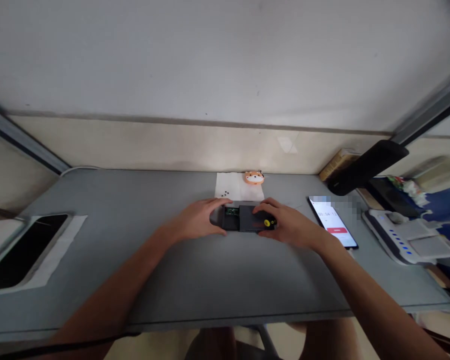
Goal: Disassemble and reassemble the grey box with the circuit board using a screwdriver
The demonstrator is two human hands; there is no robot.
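Observation:
In the middle of the desk is a small flat black case (247, 225) in two parts. Its left part is uncovered and shows a green circuit board (231, 211); a dark cover with a yellow round mark (267, 223) lies over the right part. My left hand (193, 219) is closed on the left end, with fingers at the far and near edges. Around the cover on the right, my right hand (285, 220) is closed, thumb at the near edge and fingers on top and at the far side.
Behind the case, several tiny dark pieces, probably screws, lie on white paper (228, 182) beside an orange animal-faced object (254, 177). A lit phone (332, 220), a black cylinder (367, 167) and a white power strip (390, 237) are at right. A dark-screened tablet (26, 250) lies left.

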